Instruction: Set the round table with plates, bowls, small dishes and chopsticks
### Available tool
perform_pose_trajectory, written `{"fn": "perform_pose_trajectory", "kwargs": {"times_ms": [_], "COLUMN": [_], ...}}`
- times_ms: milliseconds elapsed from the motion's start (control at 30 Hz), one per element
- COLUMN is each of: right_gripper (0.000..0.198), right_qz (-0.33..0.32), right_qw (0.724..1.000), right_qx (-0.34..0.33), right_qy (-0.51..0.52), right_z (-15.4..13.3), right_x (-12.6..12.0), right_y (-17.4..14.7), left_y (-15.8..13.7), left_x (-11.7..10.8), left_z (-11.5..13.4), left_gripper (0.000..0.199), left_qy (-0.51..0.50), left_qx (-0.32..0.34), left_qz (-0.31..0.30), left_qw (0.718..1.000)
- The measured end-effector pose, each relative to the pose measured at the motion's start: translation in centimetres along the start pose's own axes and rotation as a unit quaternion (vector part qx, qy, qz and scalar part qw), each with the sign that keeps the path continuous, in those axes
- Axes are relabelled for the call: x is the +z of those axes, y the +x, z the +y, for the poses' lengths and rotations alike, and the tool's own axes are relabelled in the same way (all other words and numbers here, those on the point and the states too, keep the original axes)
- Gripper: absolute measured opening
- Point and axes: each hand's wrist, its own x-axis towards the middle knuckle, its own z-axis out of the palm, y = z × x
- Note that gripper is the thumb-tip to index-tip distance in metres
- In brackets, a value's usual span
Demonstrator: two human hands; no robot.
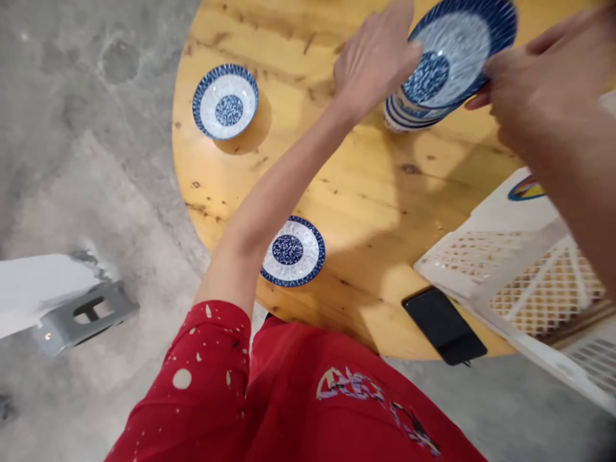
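Observation:
A blue-and-white saucer point(457, 48) is tilted above a stack of like saucers point(409, 119) at the far side of the round wooden table point(366, 192). My left hand point(375, 58) grips its left rim. Its right rim is held by my right hand point(543, 90). Another saucer point(225, 101) lies flat at the far left of the table. A third saucer point(294, 251) lies near the front edge, partly behind my left forearm.
A black phone point(443, 325) lies at the table's front edge. A white lattice crate point(529, 282) covers the right side of the table. A white and grey object point(62, 301) stands on the concrete floor at left.

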Motion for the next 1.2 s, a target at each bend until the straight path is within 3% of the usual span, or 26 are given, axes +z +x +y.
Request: {"fn": "perform_pose_trajectory", "kwargs": {"times_ms": [67,200,367,500,600,733,1200], "right_gripper": [0.051,0.027,0.018,0.017,0.019,0.021,0.023], "right_qz": [0.046,-0.048,-0.235,-0.280,-0.278,-0.284,-0.265], "right_qw": [0.998,0.998,0.972,0.960,0.961,0.959,0.964], "right_qx": [0.027,-0.040,-0.015,-0.012,0.005,0.020,-0.005], "right_qy": [0.015,-0.025,-0.014,0.004,-0.002,0.002,-0.024], "right_z": [-1.5,-3.5,-3.1,-1.5,-0.6,-0.1,0.3], "right_x": [-1.1,-0.7,4.6,9.5,12.0,13.5,14.4], "right_y": [-3.5,-10.2,-16.6,-20.5,-22.3,-23.4,-23.6], "left_y": [-2.2,-9.9,-20.0,-24.5,-26.0,-26.8,-26.6], "left_x": [-1.8,-4.8,-4.3,-2.1,-0.5,0.8,0.9], "left_z": [-1.9,-7.4,-14.3,-17.7,-19.1,-20.2,-20.6], "left_gripper": [0.046,0.031,0.015,0.010,0.012,0.013,0.014], "left_qy": [0.054,0.016,-0.058,-0.040,-0.015,-0.018,0.006], "left_qx": [0.086,0.117,0.023,-0.039,-0.052,-0.058,-0.045], "left_qz": [0.043,0.011,-0.058,-0.109,-0.129,-0.142,-0.159], "left_qw": [0.994,0.993,0.996,0.992,0.990,0.988,0.986]}}
